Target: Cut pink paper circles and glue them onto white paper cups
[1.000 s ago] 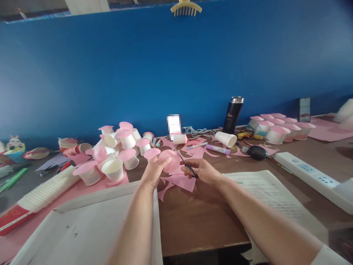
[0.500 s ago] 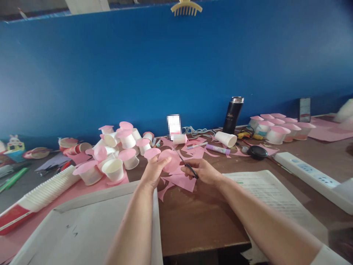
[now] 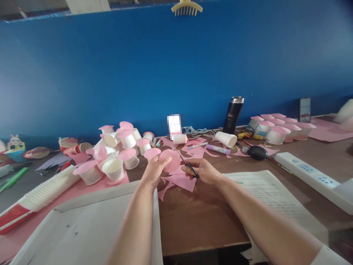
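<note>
Between thumb and fingers, my left hand (image 3: pixel 156 170) pinches a round pink paper disc (image 3: pixel 173 162). My right hand (image 3: pixel 202 171) is closed around the handles of black scissors (image 3: pixel 191 169), whose blades point up and left along the disc's right edge. Pink paper offcuts (image 3: pixel 182 182) lie on the table below both hands. Left of my left hand stand several white paper cups (image 3: pixel 112 169), many with pink paper discs on them.
A long stack of cups (image 3: pixel 52 187) and a white board (image 3: pixel 91 224) lie at the left. Toward the right are a black flask (image 3: pixel 233 116), a tipped cup (image 3: pixel 226 139), a glue stick (image 3: pixel 217 149), a printed sheet (image 3: pixel 271 195), a power strip (image 3: pixel 311 176) and more pink-topped cups (image 3: pixel 277 135).
</note>
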Demonstrator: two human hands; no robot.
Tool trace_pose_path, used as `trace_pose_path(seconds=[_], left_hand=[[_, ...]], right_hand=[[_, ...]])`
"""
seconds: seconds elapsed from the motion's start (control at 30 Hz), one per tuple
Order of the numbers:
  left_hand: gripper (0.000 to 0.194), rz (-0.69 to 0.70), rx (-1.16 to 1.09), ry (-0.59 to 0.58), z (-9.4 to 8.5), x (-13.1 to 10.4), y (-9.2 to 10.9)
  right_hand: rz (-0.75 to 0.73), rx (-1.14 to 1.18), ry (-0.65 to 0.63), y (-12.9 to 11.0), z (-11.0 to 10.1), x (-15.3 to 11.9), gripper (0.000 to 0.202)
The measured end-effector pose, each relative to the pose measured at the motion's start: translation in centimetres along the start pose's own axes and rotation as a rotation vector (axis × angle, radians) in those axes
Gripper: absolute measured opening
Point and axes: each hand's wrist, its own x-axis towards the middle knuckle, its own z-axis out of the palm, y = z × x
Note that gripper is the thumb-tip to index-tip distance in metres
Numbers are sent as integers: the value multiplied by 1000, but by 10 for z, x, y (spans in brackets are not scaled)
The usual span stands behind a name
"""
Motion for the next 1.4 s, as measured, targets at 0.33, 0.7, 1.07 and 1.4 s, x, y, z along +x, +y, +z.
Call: trace_pose_path(seconds=[0.33, 0.7, 1.07, 1.4], left_hand=[[51, 39, 0, 49, -1, 1, 1], [53, 39, -30, 82, -3, 4, -5], [54, 54, -5, 90, -7, 5, -6], [54, 61, 19, 114, -8, 6, -7]], right_hand=[[-6, -31, -1, -2, 0, 0, 60], [-2, -64, -19, 4, -1, 2, 60], [21, -107, -37, 6, -2, 3, 60], [-1, -132, -32, 4, -2, 1, 61]])
